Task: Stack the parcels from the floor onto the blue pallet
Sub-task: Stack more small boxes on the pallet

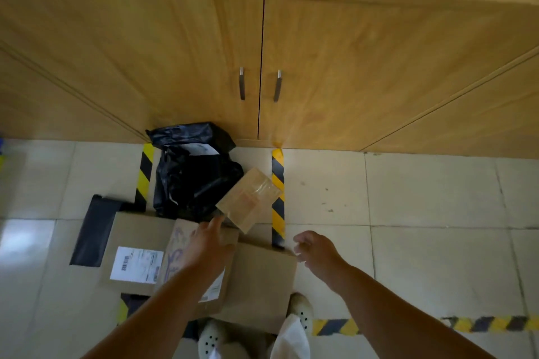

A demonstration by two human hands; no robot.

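A heap of parcels lies on the tiled floor in front of me. My left hand [208, 240] grips the near corner of a small brown taped box [249, 198], which is tilted above the heap. My right hand [316, 248] hovers beside it over the floor, fingers loosely curled and holding nothing. Under my arms sit a cardboard box with a white label [134, 251], a box with blue scribble [175, 253] and a larger plain box [259, 280]. Black plastic bag parcels [192, 175] lie behind them, and a flat black mailer [93, 230] lies at the left. No blue pallet is in view.
A wooden cabinet [350, 67] with two metal handles stands right behind the heap. Yellow-black tape strips [277, 192] mark a square around the parcels. My feet in pale shoes [302, 312] stand at the near edge. Bare tiles [423, 227] stretch to the right.
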